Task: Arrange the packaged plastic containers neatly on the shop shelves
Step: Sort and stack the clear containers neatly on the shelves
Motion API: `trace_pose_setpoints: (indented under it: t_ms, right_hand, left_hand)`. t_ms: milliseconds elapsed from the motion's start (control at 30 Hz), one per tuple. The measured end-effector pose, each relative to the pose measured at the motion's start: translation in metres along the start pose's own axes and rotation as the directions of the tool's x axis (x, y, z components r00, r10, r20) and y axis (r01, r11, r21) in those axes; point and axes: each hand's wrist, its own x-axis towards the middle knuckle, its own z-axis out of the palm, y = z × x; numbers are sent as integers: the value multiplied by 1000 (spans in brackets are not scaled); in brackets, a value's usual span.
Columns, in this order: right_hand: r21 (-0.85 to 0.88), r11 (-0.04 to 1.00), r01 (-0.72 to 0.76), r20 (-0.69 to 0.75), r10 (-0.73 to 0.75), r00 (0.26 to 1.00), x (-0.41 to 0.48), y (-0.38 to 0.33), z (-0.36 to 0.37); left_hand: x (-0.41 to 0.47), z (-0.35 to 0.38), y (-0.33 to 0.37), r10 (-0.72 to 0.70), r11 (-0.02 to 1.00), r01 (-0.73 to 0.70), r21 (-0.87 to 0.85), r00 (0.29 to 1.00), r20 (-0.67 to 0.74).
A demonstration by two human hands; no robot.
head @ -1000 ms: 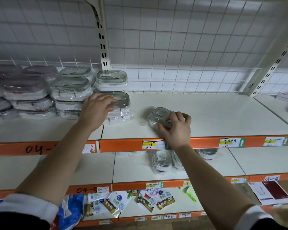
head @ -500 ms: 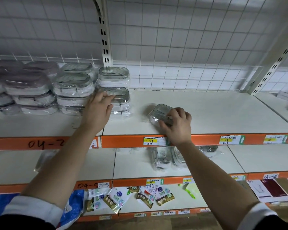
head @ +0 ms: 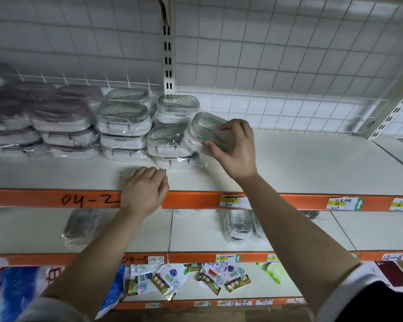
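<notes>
Purple-lidded wrapped containers [head: 61,122] sit stacked at the far left of the upper shelf [head: 312,163], with clear-lidded stacks [head: 123,124] beside them. The left hand [head: 144,191] rests loosely curled on the shelf's front edge, holding nothing. The right hand [head: 236,152] grips a tilted wrapped container [head: 207,133] against the rightmost stack.

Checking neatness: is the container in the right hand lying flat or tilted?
Tilted: the right hand holds the wrapped container slanted, lid facing the camera.

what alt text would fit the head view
The right hand holds a wrapped clear container tilted beside the stacked containers on the top shelf; the left hand rests at the shelf's front edge.
</notes>
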Motion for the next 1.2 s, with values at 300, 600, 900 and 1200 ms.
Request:
trace_pose_setpoints:
  t_ms: [300, 600, 900, 1200]
  right_hand:
    - [-86, 996, 38, 74, -31, 997, 15, -6, 21]
    - [-80, 985, 153, 96, -145, 985, 16, -31, 49]
    - [-306, 942, 140, 282, -50, 958, 9, -39, 61]
    - [-276, 945, 176, 303, -88, 949, 19, -26, 56]
  left_hand:
    - [-3, 7, -6, -30, 999, 28, 37, 998, 53]
    - [-5, 8, -7, -23, 998, 22, 64, 1000, 20]
    - [-5, 9, -7, -32, 997, 31, 67, 999, 14]
    - [-7, 11, -8, -22, 999, 23, 27, 999, -29]
